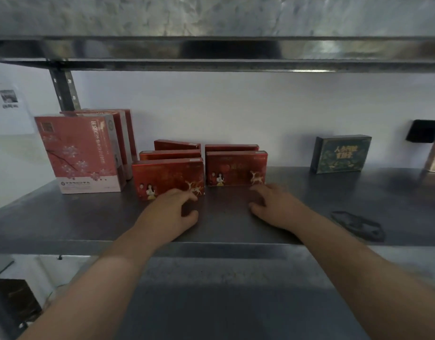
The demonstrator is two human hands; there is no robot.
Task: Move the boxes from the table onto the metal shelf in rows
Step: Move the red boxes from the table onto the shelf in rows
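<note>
Both hands empty, five red boxes, three pink boxes, one green box

Both arms reach forward, left hand and right hand loosely curled, empty, palms down.

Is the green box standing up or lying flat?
Standing up. The green box shows its printed front to the camera and rests on its bottom edge on the shelf.
</note>
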